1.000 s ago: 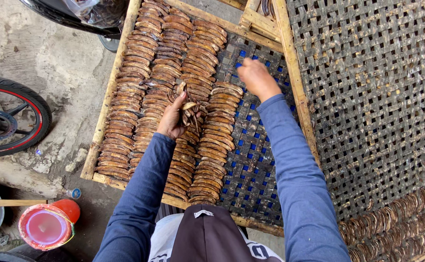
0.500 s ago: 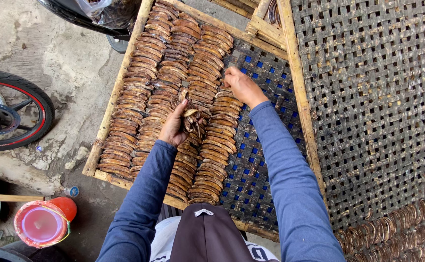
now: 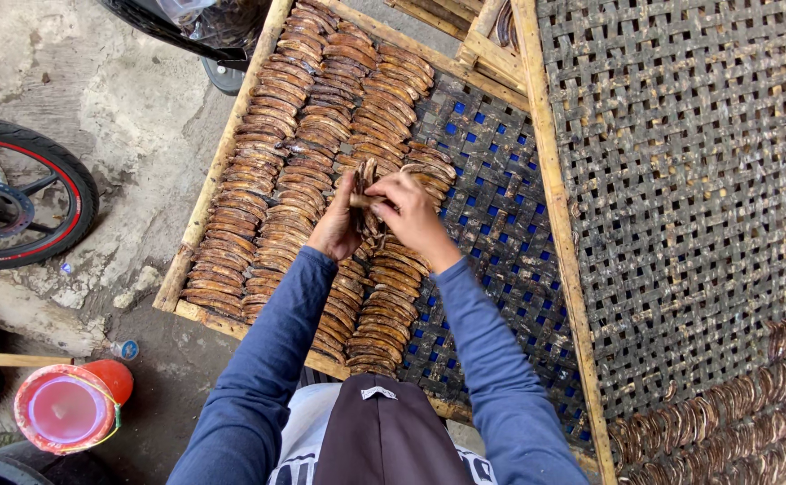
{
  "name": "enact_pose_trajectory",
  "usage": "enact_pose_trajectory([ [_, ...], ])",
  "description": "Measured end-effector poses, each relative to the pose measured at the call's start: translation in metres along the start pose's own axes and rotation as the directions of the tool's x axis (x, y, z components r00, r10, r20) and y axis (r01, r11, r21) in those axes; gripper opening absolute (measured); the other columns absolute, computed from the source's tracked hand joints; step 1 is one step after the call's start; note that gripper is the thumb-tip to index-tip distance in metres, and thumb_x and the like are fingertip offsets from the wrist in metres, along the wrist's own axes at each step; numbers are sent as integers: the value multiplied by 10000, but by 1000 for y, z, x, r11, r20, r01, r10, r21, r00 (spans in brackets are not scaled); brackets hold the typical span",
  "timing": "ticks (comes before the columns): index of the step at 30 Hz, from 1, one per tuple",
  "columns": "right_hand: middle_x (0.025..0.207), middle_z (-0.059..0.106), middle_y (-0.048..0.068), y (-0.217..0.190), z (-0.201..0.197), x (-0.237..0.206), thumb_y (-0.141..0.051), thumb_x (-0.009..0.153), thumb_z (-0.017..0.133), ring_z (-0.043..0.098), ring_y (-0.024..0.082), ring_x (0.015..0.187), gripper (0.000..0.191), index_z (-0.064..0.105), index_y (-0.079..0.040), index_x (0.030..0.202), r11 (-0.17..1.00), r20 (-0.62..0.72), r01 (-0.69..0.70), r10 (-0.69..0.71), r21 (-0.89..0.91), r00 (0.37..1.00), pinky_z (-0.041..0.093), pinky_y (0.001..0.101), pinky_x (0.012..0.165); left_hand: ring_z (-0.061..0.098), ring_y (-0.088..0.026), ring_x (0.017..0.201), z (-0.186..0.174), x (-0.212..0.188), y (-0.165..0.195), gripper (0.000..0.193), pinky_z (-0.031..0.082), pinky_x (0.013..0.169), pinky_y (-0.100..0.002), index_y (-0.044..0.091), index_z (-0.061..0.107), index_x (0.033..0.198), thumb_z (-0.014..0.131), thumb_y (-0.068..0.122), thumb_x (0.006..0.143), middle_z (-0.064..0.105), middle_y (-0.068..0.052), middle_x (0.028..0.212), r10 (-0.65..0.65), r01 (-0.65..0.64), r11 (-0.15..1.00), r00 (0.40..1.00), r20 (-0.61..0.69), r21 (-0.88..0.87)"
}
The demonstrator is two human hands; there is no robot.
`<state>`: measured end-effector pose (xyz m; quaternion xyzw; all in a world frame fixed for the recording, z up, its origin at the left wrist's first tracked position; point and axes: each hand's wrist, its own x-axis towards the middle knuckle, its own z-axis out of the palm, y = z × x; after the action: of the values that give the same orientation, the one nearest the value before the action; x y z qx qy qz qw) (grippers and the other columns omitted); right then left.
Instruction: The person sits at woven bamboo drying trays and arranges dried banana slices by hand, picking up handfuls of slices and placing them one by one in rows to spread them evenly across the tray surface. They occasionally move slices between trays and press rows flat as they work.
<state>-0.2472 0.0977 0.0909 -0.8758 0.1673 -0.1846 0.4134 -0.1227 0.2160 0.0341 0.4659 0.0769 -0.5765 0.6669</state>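
Over the rack's (image 3: 550,180) middle, left hand (image 3: 337,229) clasped round a fanned bunch of banana slices (image 3: 366,184), right hand (image 3: 415,216) pinching one out (rows beneath overlapped, likely for drying).

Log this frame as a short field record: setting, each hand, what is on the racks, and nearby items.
setting: outdoors, concrete ground, seen from above
left hand: holds a small stack of brown slices upright over the rack
right hand: fingers at the same stack, grip closed on a slice
near rack: wooden frame, woven mesh, rows of overlapping brown slices on its left part, right part bare
second rack: mostly bare mesh, slices along its lower edge
nearby: motorbike wheel, red bucket
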Motion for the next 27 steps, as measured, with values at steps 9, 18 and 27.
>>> enact_pose_trajectory([
  [9,970,655,80,34,15,-24,-79,1049,553,643,167,826,147,676,-47,1123,730,-95,-426,552,534,828,573,287,704,675,-206,995,-32,-26,19,593,564,895,-434,62,516,1351,761,384,916,678,-142,1150,118,-135,893,991,65,430],
  [18,1004,695,77,42,-23,-39,-15,1045,567,646,118,800,235,624,-37,1272,664,-58,-458,602,591,797,518,246,641,622,-265,1120,-17,-10,37,469,547,976,-423,35,562,1282,743,272,921,608,-159,1233,236,-173,322,967,98,931],
  [27,1126,720,101,24,-48,-42,-21,1050,527,737,198,1025,229,621,-18,1259,473,36,-344,546,811,837,631,330,872,365,-465,1369,-11,-9,33,721,300,1136,-695,42,539,1471,816,394,906,442,-290,1514,639,-209,-416,625,448,885],
])
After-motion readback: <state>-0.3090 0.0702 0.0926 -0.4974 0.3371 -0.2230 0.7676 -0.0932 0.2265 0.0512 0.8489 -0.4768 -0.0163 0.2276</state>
